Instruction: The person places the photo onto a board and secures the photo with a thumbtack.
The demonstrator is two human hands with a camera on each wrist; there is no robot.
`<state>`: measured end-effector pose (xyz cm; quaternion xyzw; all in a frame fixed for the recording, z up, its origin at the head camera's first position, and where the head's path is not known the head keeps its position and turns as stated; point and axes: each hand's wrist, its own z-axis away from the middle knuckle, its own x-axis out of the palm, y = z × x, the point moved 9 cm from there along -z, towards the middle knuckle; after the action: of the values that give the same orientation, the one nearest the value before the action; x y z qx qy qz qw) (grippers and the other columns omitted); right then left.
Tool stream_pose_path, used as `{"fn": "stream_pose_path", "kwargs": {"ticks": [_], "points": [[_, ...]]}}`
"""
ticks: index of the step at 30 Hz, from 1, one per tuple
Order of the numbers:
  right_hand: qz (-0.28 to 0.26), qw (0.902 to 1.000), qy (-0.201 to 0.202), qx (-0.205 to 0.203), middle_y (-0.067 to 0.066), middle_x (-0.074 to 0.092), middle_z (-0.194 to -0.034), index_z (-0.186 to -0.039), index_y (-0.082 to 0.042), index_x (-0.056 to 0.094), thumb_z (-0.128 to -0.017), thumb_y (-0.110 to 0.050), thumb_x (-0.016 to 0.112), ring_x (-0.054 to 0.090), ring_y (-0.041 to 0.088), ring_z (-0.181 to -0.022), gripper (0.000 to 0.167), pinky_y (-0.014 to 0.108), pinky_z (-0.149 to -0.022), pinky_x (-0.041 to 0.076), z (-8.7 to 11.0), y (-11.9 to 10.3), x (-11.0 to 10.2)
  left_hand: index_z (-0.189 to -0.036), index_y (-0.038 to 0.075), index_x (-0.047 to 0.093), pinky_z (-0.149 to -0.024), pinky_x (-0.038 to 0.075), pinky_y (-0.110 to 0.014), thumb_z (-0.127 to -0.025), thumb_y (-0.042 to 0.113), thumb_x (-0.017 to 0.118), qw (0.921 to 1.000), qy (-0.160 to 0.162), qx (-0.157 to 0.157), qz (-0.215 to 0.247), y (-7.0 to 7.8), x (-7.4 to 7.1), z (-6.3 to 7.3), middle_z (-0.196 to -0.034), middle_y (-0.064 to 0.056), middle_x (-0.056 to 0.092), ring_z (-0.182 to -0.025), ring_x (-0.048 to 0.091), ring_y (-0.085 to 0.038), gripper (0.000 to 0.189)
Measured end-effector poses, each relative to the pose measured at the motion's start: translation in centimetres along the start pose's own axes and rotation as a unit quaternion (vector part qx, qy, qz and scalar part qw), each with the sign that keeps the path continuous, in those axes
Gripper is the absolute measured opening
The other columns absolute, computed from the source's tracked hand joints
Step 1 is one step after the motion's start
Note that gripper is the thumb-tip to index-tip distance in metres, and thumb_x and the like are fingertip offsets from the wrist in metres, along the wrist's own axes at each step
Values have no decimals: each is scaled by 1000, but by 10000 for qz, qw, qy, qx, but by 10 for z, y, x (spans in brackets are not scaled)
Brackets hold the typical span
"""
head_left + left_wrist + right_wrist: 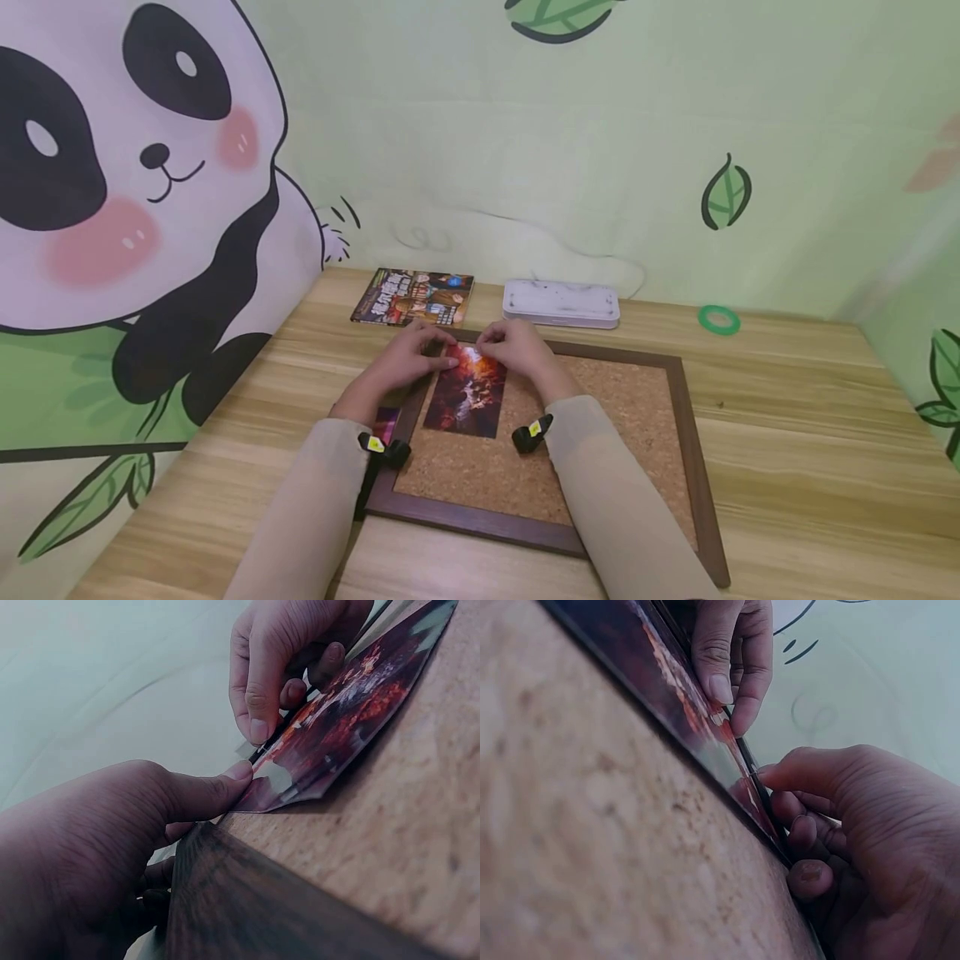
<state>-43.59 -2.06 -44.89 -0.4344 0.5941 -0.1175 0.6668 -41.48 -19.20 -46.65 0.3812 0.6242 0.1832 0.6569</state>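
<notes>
A glossy picture print (467, 396) in red, orange and dark tones lies on the upper left of a brown-framed cork board (622, 400). My left hand (401, 358) is at its top left corner, thumb on the print's edge and the other fingers curled behind. My right hand (521, 346) pinches a small clear strip, seemingly tape (246, 750), at the print's top edge, close to the left fingertips. In the left wrist view the print's near edge bows up off the cork (420, 817). Fingers partly hide the strip.
Behind the board lie a colourful booklet (412, 297) and a white case (561, 302). A green tape roll (718, 320) is at the back right. Something dark with a pink patch (385, 423) shows beneath the board's left side. A printed panda wall (187, 167) borders the wooden table (810, 450).
</notes>
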Motion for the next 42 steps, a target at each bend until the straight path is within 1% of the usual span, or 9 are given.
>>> {"fn": "stream_pose_path", "kwargs": {"ticks": [8,14,22,27,32,42], "points": [[-52,10000,-48,71,2,72,-95,-98,-10,77,-93,-22,70,62,18,-91,14,37,-88,48,-1,3,1,-115,18,72,-103,37,-51,-88,32,79,10000,3,-14,33,0,1,0,-120,-7,51,-116,48,-29,32],[-40,9999,-61,121,2,72,-96,-98,-10,77,-93,-22,70,61,18,-91,14,37,-87,48,-1,3,1,-115,19,72,-101,38,-50,-87,33,79,9999,10,-87,63,-1,0,1,-120,-6,51,-113,50,-28,32],[-20,9997,-121,206,2,72,-96,-99,-10,77,-94,-21,70,61,18,-90,14,36,-87,48,-2,1,2,-115,18,72,-98,39,-48,-88,33,79,9998,-7,-156,133,0,0,3,-118,-7,50,-109,49,-29,32],[-33,9997,-138,179,3,73,-97,-99,-9,77,-94,-20,69,62,18,-91,14,36,-87,48,-2,0,1,-115,17,72,-98,39,-48,-88,31,79,9998,23,-134,143,1,-1,3,-116,-6,50,-108,49,-28,31],[-50,9998,-140,167,3,73,-96,-99,-9,77,-94,-19,69,62,18,-91,13,36,-86,48,-2,-1,0,-116,17,72,-99,39,-49,-88,32,79,9999,0,-108,120,2,-1,2,-118,-7,50,-110,49,-28,33],[76,9997,-158,166,2,72,-96,-98,-10,77,-94,-19,69,61,18,-89,13,35,-84,48,-3,1,1,-116,16,72,-99,39,-50,-88,32,79,9999,-12,-84,58,3,-1,3,-118,-7,50,-110,50,-29,33]]}}
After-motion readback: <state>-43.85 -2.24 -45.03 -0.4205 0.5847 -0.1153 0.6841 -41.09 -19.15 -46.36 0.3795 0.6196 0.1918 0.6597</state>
